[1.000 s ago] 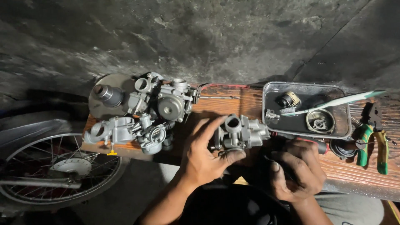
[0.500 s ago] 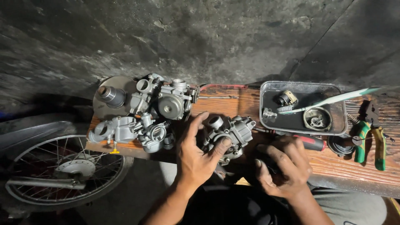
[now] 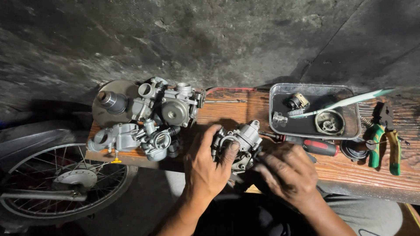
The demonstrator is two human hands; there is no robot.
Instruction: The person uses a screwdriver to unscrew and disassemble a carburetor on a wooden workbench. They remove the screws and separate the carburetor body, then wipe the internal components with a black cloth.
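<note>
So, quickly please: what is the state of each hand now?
Left hand: closed, its grip around the grey carburetor.
Right hand: fingers curled against the carburetor's lower side; whether it holds anything cannot be told.

A worn wooden worktop (image 3: 245,109) runs across the view in front of a dark wall, and a metal tray (image 3: 355,129) sits on it. Left of the tray lie a carburetor (image 3: 238,142), and further left a cluster of carburetors (image 3: 162,116) beside a round disc (image 3: 114,105) at the worktop's left end. Just below the tray lie a red-handled screwdriver (image 3: 319,147) and a black ring (image 3: 353,150), and right of the tray lie green-and-yellow pliers (image 3: 385,142).
</note>
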